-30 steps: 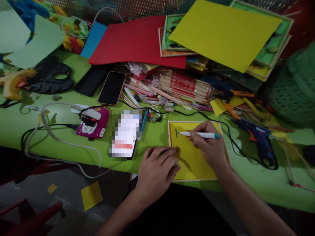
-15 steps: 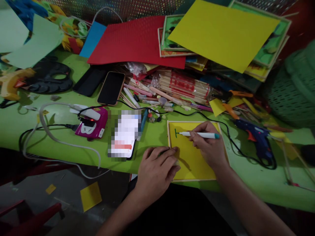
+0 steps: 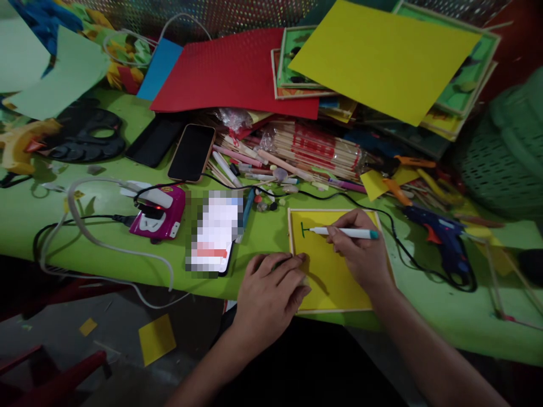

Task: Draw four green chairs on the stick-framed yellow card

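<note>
A marker pen [image 3: 350,232], white with a teal end, is gripped by my right hand [image 3: 360,249]. Its tip touches a short green mark [image 3: 303,229] on a sheet of yellow card [image 3: 339,288]. Thin pale sticks [image 3: 331,210] border the card as a frame. My left hand [image 3: 271,288] lies palm down over the frame's left side, fingers loosely bent and a little apart, fingertips on the card. Its palm and whatever lies beneath it are hidden.
A phone with a blurred screen [image 3: 214,232] and a magenta power strip [image 3: 156,215] lie left. A blue glue gun [image 3: 441,232] with its black cord is right. Behind are bundled sticks [image 3: 316,150], red card [image 3: 229,73], loose yellow card [image 3: 382,56] and a green basket [image 3: 504,147].
</note>
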The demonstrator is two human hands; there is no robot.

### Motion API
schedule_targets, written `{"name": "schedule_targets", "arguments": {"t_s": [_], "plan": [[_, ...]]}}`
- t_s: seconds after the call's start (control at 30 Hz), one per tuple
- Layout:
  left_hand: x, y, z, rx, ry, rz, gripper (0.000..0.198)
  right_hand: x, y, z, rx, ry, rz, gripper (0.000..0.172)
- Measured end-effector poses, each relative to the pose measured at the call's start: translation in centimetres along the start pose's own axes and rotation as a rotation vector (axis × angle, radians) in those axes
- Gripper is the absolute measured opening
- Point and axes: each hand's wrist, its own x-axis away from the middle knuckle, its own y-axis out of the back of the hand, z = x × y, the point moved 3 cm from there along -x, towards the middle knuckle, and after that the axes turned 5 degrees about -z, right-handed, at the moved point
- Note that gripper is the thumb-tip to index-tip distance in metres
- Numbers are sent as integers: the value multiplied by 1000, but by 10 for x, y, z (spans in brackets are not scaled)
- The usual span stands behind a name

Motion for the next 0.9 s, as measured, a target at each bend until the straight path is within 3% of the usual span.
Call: {"name": "schedule_targets", "arguments": {"t_s": [0.23, 0.5, 0.9], "plan": [[-1, 1, -1, -14, -5, -14, 9, -2, 1, 6, -127, -21, 13, 22], [0, -1, 0, -13, -3, -14, 9, 0, -3, 4, -110, -29, 69, 25], [-1, 0, 0, -12, -9, -23, 9, 0, -1, 2, -51, -8, 16, 22]]}}
